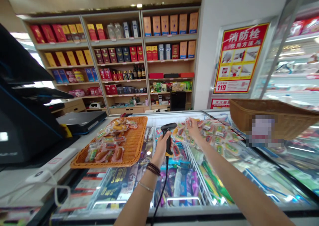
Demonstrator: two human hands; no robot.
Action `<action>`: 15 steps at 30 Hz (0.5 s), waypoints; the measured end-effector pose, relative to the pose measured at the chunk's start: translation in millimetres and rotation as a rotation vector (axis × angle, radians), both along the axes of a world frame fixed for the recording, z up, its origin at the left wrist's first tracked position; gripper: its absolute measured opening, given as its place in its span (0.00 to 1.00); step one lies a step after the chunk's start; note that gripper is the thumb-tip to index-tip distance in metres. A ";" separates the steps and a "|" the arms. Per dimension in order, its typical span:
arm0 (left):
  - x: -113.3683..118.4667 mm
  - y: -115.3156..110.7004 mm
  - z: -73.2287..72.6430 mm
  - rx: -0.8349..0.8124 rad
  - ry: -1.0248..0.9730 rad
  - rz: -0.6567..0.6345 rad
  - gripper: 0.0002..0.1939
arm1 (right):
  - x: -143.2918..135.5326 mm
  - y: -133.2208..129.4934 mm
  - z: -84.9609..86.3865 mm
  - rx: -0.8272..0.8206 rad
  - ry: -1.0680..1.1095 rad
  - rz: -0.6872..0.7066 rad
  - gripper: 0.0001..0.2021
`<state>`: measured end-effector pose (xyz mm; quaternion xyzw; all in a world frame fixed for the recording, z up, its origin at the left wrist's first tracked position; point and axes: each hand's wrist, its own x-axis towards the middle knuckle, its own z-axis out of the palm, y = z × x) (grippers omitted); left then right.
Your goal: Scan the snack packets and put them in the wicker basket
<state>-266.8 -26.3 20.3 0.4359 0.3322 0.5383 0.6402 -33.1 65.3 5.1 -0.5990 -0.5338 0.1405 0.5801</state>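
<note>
My left hand [161, 143], with a beaded bracelet on its wrist, is wrapped round the grip of a black and yellow barcode scanner [169, 128]. Its cord hangs down along my forearm. Farther right, my right hand [193, 127] has its fingers pinched at a packaged sausage [198, 120], partly hidden by the fingers. It is at the far side of a spread of clear-wrapped sausages [211, 131] on the glass freezer top. Left of the scanner, an orange wicker tray [136, 136] holds several more wrapped sausages [109, 151].
Under the glass, the chest freezer [194, 159] holds colourful packets in wire baskets. A brown basket [294, 119] stands at the right. To the left are a black scale [82, 119], a dark checkout terminal [27, 126] and a white cable [56, 188]. Stocked shelves [122, 63] stand behind.
</note>
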 end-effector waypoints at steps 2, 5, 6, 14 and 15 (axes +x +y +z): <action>13.2 8.8 3.9 -0.026 -0.028 0.012 0.36 | 10.0 6.0 14.4 -0.006 0.033 -0.023 0.34; 27.1 17.2 8.6 -0.075 -0.041 0.043 0.35 | 19.4 8.0 26.2 -0.033 0.092 0.015 0.41; 28.4 18.4 9.7 -0.083 -0.042 0.045 0.34 | 21.4 7.1 26.5 -0.030 0.084 0.026 0.42; -38.7 5.6 28.5 -0.025 -0.064 0.079 0.33 | -10.7 18.2 -2.6 0.119 -0.065 0.119 0.35; -54.6 3.7 32.9 -0.015 -0.067 0.109 0.32 | -26.1 24.9 -3.6 0.136 -0.069 0.148 0.34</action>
